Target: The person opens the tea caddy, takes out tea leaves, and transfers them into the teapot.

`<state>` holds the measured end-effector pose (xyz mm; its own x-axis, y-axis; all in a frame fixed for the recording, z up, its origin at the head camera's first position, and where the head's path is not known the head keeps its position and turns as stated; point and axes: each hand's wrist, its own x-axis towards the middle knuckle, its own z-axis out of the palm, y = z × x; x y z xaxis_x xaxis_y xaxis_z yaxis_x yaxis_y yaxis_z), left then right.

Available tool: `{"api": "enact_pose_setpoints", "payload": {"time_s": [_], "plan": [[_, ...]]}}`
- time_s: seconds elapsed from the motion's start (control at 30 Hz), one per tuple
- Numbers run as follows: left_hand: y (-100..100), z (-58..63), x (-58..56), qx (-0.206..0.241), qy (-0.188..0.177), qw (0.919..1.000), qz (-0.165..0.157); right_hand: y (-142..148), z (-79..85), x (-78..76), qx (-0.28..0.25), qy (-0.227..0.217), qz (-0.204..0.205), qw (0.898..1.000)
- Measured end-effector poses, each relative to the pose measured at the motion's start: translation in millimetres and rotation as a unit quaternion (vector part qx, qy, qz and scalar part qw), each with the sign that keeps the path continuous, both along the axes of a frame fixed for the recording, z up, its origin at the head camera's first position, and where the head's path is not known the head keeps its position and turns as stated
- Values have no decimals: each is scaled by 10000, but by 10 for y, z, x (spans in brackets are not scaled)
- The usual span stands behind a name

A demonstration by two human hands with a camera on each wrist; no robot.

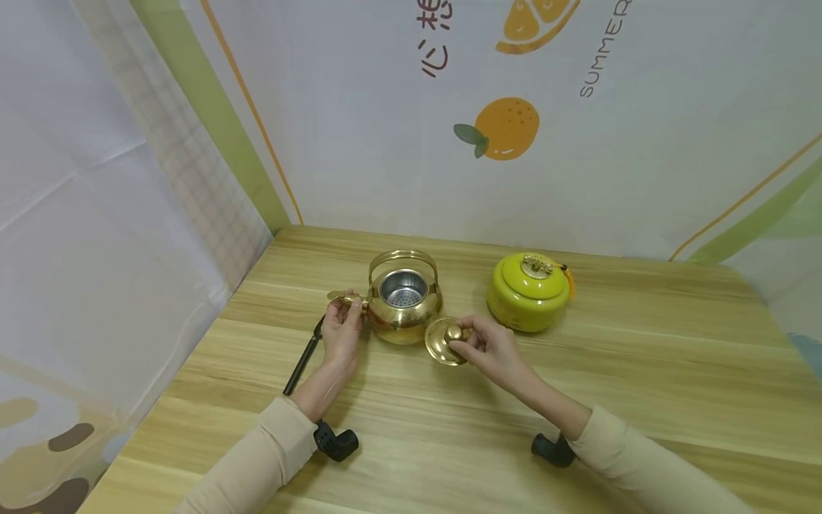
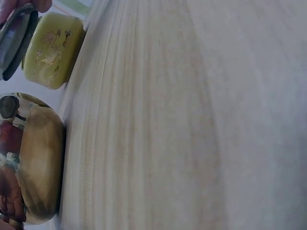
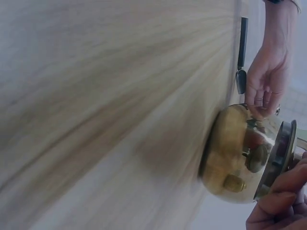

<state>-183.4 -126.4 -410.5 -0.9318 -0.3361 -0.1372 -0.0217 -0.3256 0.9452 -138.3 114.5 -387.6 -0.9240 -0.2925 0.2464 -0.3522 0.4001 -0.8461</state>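
Note:
A shiny brass teapot [image 1: 399, 323] stands on the wooden table, its hoop handle [image 1: 403, 255] upright. Its top is uncovered, showing a perforated metal strainer [image 1: 404, 297] inside. My left hand [image 1: 342, 334] holds the teapot's spout [image 1: 336, 295] between thumb and fingers. With thumb and fingertips, my right hand [image 1: 493, 351] pinches the knob of the brass lid [image 1: 439, 345], which is tilted in front of the teapot's right side. In the right wrist view the lid [image 3: 283, 158] overlaps the teapot's body [image 3: 230, 143], and the left hand [image 3: 271, 72] shows behind.
To the right of the teapot sits a yellow-green lidded jar [image 1: 528, 296] with an ornate gold top and an orange tassel. A slim black-handled, spoon-like tool [image 1: 300, 370] lies left of the left hand. A printed cloth [image 1: 385, 164] hangs behind the table's back edge.

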Motion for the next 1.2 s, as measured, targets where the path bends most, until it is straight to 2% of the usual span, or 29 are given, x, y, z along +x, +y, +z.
{"api": "enact_pose_setpoints", "payload": {"time_s": [0.4, 0.83, 1.2], "plan": [[-11, -7, -1, -47, -53, 9999, -85, 62, -123, -34, 596, -253, 603, 9961], [-17, 7, 12, -133, -82, 9998, -148, 85, -199, -44, 950, -252, 799, 9919], [-17, 5, 11, -130, -63, 9998, -104, 106, -227, -40, 1190, -462, 940, 9874]]}}
